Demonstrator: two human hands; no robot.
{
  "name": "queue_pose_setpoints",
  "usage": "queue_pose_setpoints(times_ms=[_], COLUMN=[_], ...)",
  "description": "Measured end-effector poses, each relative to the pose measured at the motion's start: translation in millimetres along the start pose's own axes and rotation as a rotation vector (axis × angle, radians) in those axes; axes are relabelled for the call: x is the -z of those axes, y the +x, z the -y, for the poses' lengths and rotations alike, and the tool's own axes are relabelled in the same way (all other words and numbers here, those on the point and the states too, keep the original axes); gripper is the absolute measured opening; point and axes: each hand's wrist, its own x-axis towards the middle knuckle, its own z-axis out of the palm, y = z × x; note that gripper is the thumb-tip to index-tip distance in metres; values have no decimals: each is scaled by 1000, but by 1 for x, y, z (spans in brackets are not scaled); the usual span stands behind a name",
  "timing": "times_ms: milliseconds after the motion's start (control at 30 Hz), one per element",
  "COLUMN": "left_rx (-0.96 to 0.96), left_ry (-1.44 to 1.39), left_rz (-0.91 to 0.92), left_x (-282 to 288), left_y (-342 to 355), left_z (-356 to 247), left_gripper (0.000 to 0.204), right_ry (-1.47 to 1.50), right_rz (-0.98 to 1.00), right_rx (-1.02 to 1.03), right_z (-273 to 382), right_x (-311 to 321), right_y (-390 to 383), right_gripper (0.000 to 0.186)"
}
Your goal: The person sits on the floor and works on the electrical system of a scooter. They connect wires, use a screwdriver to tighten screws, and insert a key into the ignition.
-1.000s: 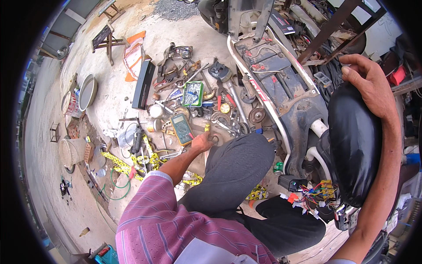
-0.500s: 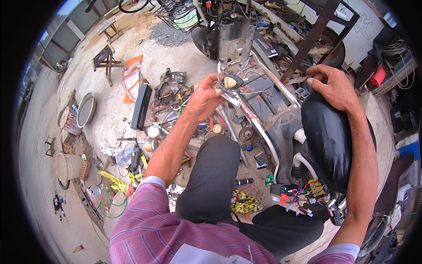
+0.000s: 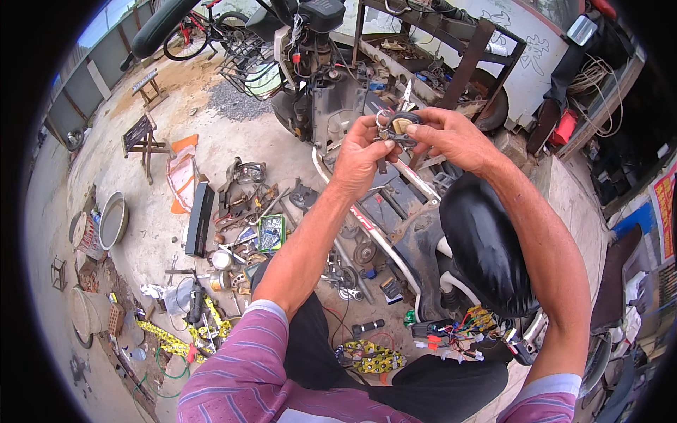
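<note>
In front of me, above the stripped frame of an electric scooter [image 3: 374, 218], both hands hold a bunch of keys. My left hand [image 3: 358, 161] pinches it from the left, near a metal ring [image 3: 383, 118]. My right hand [image 3: 451, 138] closes on it from the right, thumb against a round black-and-gold fob [image 3: 402, 124]. A silver key [image 3: 407, 94] sticks up beyond the fob. The fingers hide part of the bunch. Below my right forearm lies a shiny black rounded cover [image 3: 486, 247] at the scooter's rear.
Loose tools [image 3: 243, 190], a green tray [image 3: 271, 233] of small parts and a long black box [image 3: 200, 220] lie on the ground at left. Connectors on coloured wires [image 3: 458, 331] hang near my knee. A folding stool [image 3: 146, 144] and a basin [image 3: 113, 221] stand farther left.
My right hand has come from over the black cover to join my left on the keys. The keys are raised, and the view has tilted up and swung right.
</note>
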Motion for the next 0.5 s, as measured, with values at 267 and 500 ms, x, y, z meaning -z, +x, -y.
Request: queue_pose_setpoints(times_ms=[267, 500], left_rx=[52, 115], left_ry=[-96, -209], left_rz=[-61, 68], left_x=[18, 33], left_y=[19, 33], left_z=[10, 15], left_gripper=[42, 44], right_ry=[157, 190], right_rz=[51, 117], right_rx=[-182, -191], right_z=[-25, -39], right_x=[-1, 13], right_y=[48, 47], right_gripper=[39, 31])
